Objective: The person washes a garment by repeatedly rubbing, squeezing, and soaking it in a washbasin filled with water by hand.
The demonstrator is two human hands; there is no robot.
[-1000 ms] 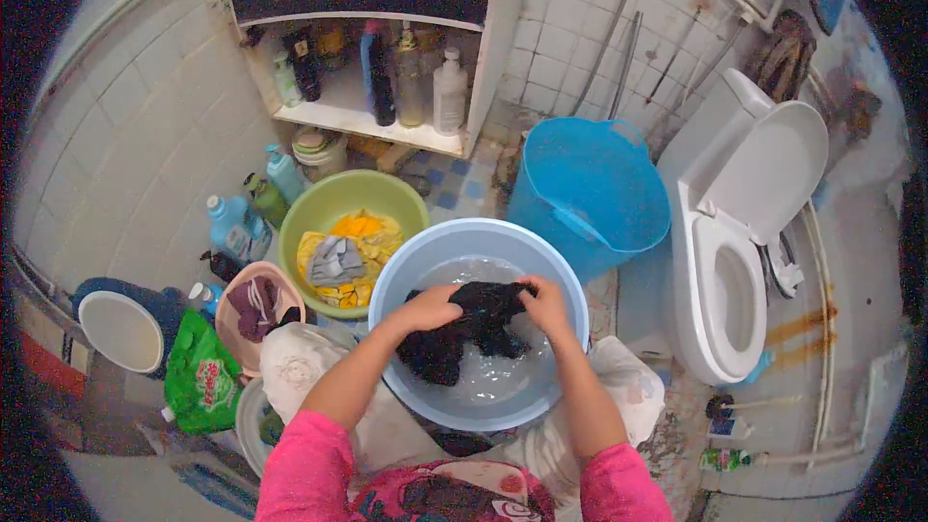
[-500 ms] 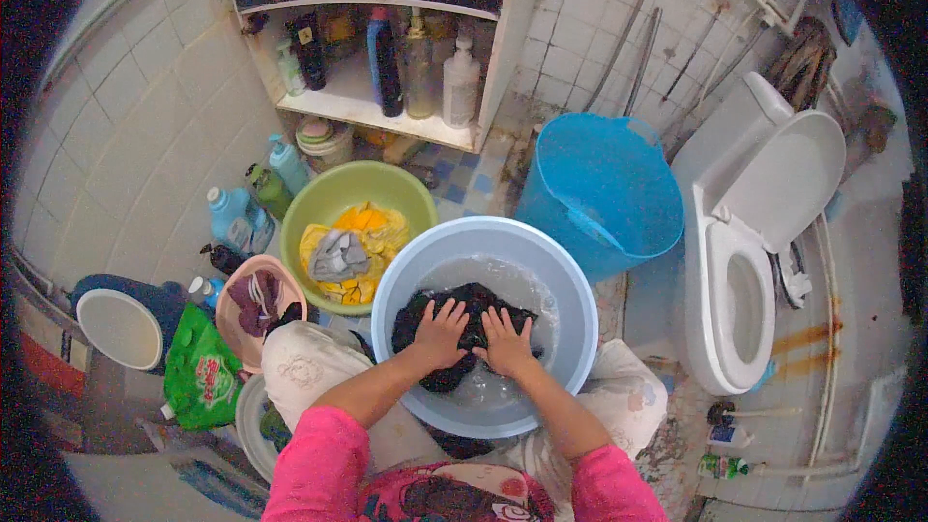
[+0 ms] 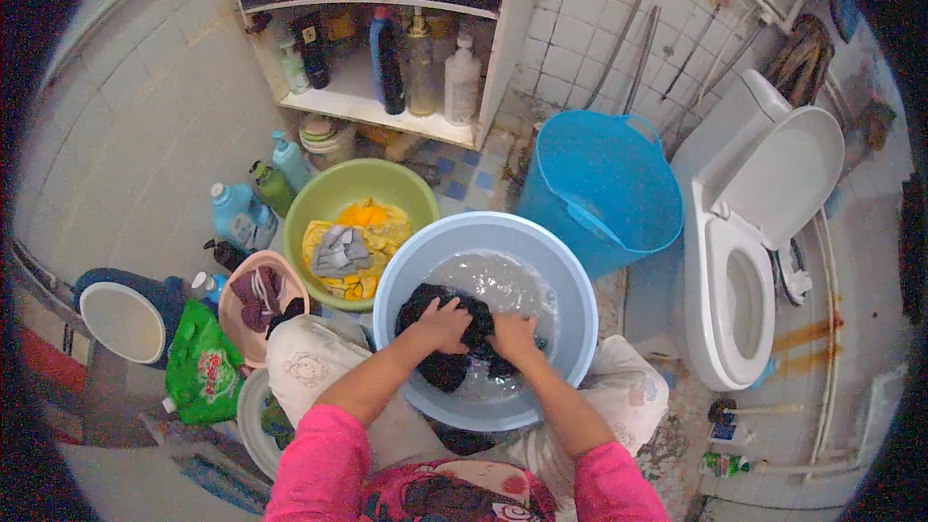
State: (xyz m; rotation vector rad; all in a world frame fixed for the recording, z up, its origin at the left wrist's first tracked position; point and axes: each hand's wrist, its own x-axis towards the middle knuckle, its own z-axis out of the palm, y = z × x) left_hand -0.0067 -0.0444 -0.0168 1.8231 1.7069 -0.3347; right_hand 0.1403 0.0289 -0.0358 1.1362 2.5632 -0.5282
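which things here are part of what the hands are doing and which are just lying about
In use:
black cloth, touched by left hand and right hand
light blue basin
water

Seemingly just lying about:
green basin
pink basin
blue tub
green pouch
toilet

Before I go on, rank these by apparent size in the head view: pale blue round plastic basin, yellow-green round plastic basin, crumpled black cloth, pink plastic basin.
1. Pale blue basin
2. Yellow-green basin
3. Unranked: black cloth and pink basin; both are partly covered and look close in size.
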